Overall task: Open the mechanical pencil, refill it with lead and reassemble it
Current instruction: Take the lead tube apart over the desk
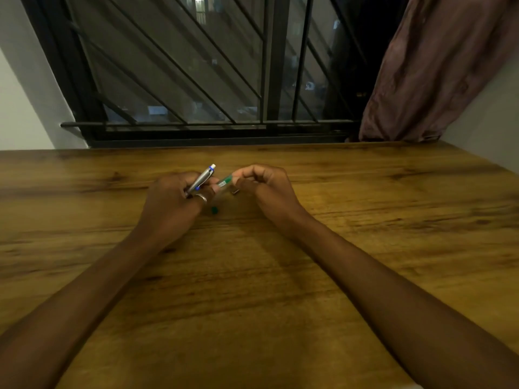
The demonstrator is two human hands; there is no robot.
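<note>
Both forearms reach out over a wooden table (252, 290), and the hands meet near its middle, close together. The left hand (171, 197) has its fingers curled round a silver mechanical pencil (202, 178) with blue bands. The pencil slants up and to the right out of the fist, its white end topmost and clear of the fingers, while its lower end is hidden inside the hand. A ring (202, 198) shows on one finger of that hand. The right hand (266, 186) is curled too, its thumb and fingertips pinching the upper end of a small clear lead tube (225, 181) with green on it. The tube lies tilted between the two hands, just beside the pencil's barrel, and its lower end meets the left hand's fingertips — whether they grip it or only touch it I cannot tell. A little green cap (214, 210) sits on the table just below the hands, apart from the tube. A small dark piece (235, 191) lies on the wood under the right hand's fingers, too blurred to name. Behind the table stands a barred window (196, 66), dark outside, with a reddish-brown curtain (421, 66) hanging at its right.
</note>
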